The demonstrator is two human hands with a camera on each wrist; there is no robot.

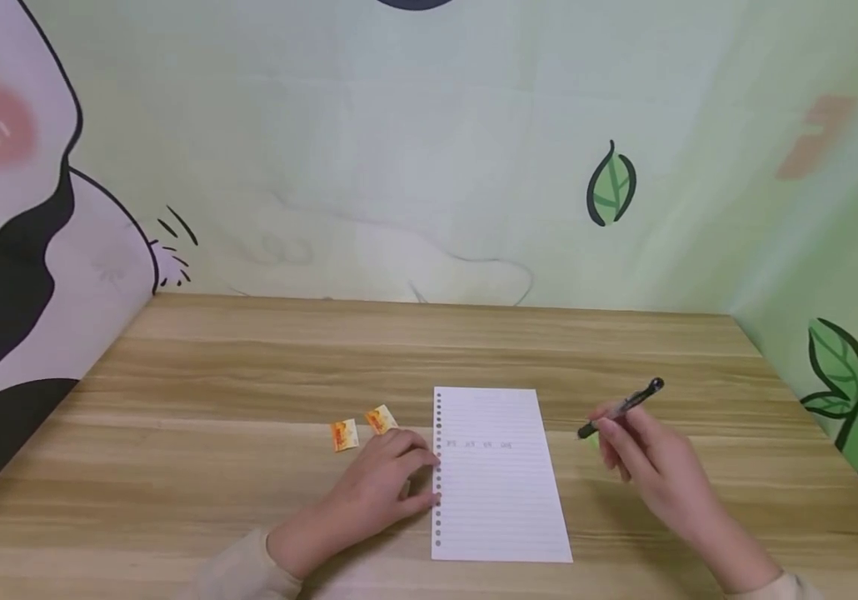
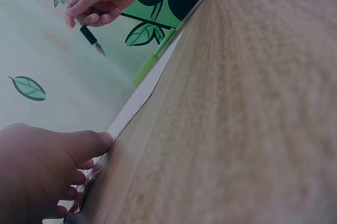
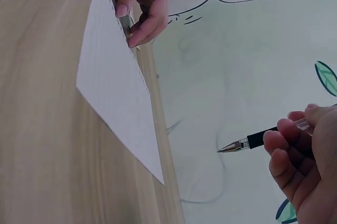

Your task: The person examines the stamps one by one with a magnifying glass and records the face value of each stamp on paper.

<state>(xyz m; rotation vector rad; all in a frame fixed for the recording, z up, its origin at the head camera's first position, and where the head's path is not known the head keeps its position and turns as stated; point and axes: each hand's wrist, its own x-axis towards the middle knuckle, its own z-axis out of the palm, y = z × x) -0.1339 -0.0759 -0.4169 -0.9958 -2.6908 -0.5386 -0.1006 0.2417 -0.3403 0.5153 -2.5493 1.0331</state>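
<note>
A lined sheet of paper (image 1: 500, 475) with a punched left margin is laid flat on the wooden table (image 1: 249, 375), near the front edge and slightly right of centre. 1 short line of handwriting is seen across its upper part; the words cannot be read.

The sheet's left margin is touched by the left hand (image 1: 387, 479), whose fingers are loosely bent, the fingertips resting at the punched edge about halfway down. In the right wrist view the same fingers (image 3: 138, 8) are seen pressed against the paper's edge.

A black pen (image 1: 620, 407) is pinched between the thumb and fingers of the right hand (image 1: 642, 454), which is raised just right of the sheet. The pen is tilted, with its tip directed down and toward the paper and its cap end pointing up and away. The tip is held clear of the paper, as shown in both wrist views.

2 small orange-and-white wrapped pieces (image 1: 361, 427) are seen on the table just beyond the left hand, close together. A green wall with leaf and panda drawings (image 1: 611, 187) is seen behind the table.
</note>
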